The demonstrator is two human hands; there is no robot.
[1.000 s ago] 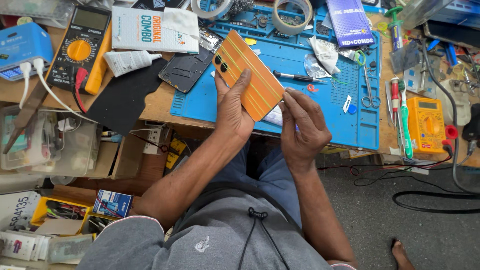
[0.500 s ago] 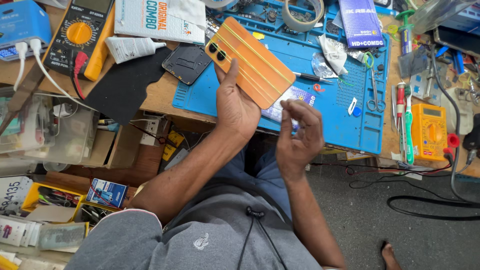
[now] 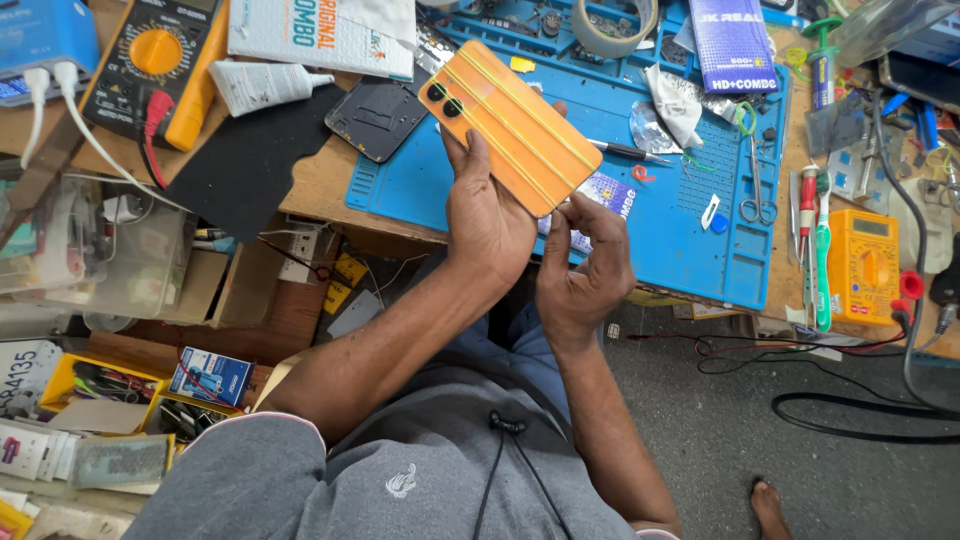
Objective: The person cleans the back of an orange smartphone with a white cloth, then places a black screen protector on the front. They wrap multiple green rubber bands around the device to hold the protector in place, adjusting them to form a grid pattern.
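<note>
Blue rubber work mat (image 3: 660,215) spread over a cluttered wooden bench, tools scattered on it. Above its near edge, orange flat phone with pale diagonal stripes (image 3: 515,125), back side up; long axis running from upper left to lower right, the two dark camera lenses at the upper-left end, pointing away toward the far left. Left hand (image 3: 488,215) wrapped under the phone's near edge, thumb up along the left side, fingers closed around it, holding it. Right hand (image 3: 585,265) just beside, at the phone's lower-right corner, fingers narrowly curled, fingertips touching that end; whether pinching anything small, cannot tell. Yellow multimeter (image 3: 865,265) well to the right.
</note>
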